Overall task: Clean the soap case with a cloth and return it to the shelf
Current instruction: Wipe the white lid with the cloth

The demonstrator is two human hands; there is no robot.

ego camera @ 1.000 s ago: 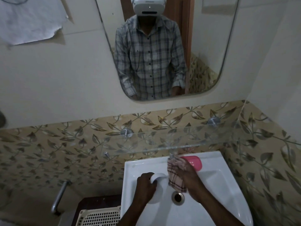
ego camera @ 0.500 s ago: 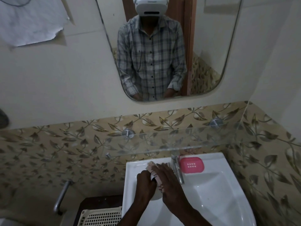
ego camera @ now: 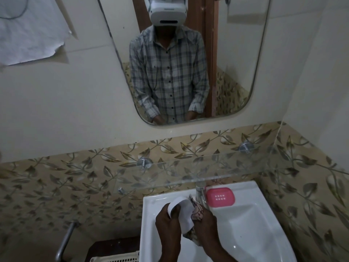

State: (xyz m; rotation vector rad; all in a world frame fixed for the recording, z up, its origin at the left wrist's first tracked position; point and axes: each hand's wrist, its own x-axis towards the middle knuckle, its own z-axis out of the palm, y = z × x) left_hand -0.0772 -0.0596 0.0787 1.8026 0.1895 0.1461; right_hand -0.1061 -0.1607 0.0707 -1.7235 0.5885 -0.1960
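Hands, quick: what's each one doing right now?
Left hand: closed on the white soap case.
Right hand: closed on the cloth, pressed to the case.

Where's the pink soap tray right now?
The pink tray sits on the sink's back rim, just right of the tap, under the glass shelf and beyond the right hand.

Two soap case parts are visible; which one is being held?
The white part, held over the sink in the left hand; the pink part lies untouched beside the tap.
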